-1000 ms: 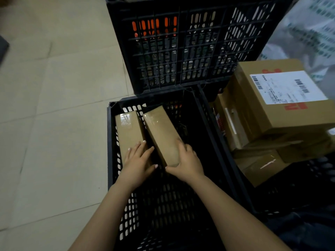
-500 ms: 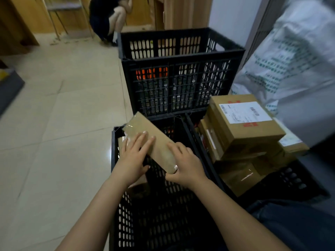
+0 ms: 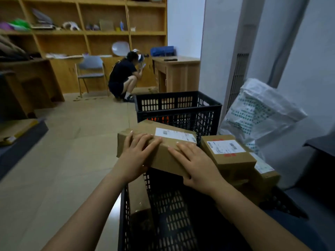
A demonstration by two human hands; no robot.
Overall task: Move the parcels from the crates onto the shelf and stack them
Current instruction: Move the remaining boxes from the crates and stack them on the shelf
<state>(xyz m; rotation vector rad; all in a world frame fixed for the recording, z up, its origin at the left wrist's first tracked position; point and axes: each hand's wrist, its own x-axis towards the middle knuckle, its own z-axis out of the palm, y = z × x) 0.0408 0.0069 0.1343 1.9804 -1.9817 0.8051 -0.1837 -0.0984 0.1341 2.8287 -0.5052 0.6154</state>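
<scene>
Two black crates stand on a tiled floor (image 3: 63, 160), wooden shelves (image 3: 90, 33) far beyond: the near crate (image 3: 168, 223) below me, the far crate (image 3: 178, 107) behind it. Above the near crate, a labelled parcel (image 3: 174, 135) is clamped between my left grip (image 3: 137, 156) and right grip (image 3: 195, 165), fingers spread over its top, thumbs beneath its lower edge.

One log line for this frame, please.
step: pick | parcel: held over crate | left hand: grips it | right hand: grips it | second parcel: in crate
</scene>
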